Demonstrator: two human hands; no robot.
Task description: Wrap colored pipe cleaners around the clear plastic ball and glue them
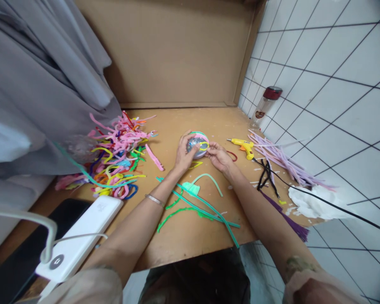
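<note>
Both hands grasp a round pink ornament (197,145) on the tabletop (190,228). The left hand (184,154) cups its side; the right hand (218,156) pinches a yellow pipe cleaner (204,146) on it.

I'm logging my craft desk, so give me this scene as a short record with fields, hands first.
left hand: left hand grips the round pink-rimmed piece
right hand: right hand touches that piece beside its yellow loop
near hands: green pipe cleaners on the cardboard tabletop
left side: mixed pipe cleaner pile, white power bank
right side: yellow glue gun, lilac stems, bottle
</note>
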